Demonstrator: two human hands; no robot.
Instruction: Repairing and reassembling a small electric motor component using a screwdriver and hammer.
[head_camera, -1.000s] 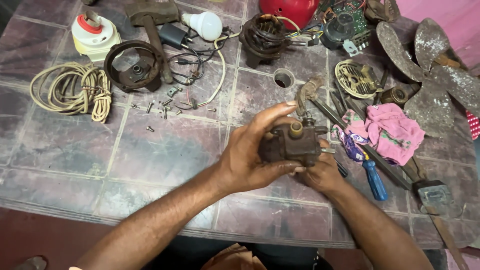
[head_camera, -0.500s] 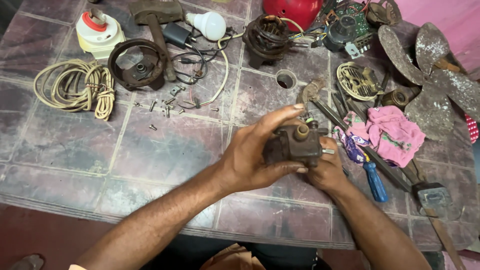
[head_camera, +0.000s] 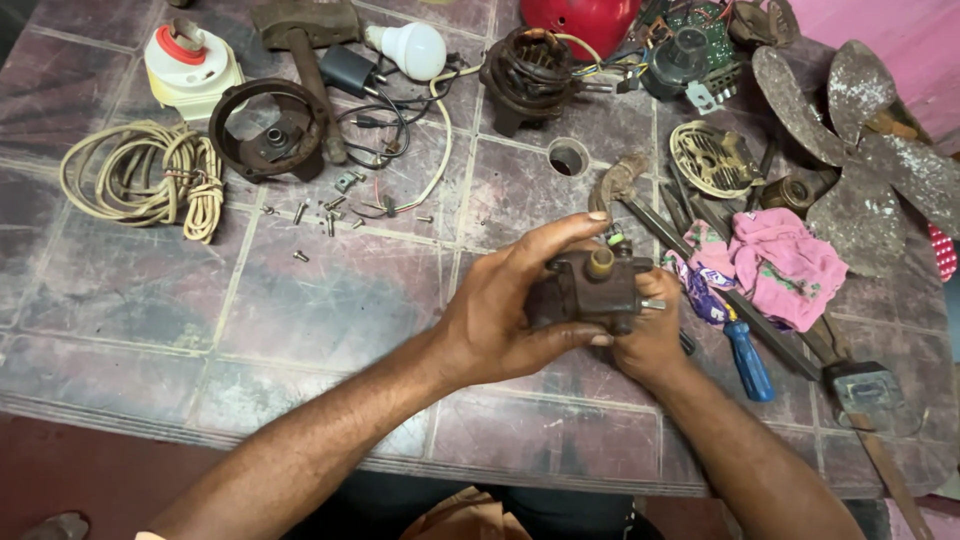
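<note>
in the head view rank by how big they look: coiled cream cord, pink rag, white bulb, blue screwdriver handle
1. coiled cream cord
2. pink rag, somewhat smaller, though partly bunched up
3. white bulb
4. blue screwdriver handle, close to the bulb in area, so that order is unsure

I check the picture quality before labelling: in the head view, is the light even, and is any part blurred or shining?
Head view: soft, even light, weak shadows; the left hand, right hand and brown motor housing look sharp; mild shine on the white bulb and red dome; the table edges bend slightly from the wide lens.
</note>
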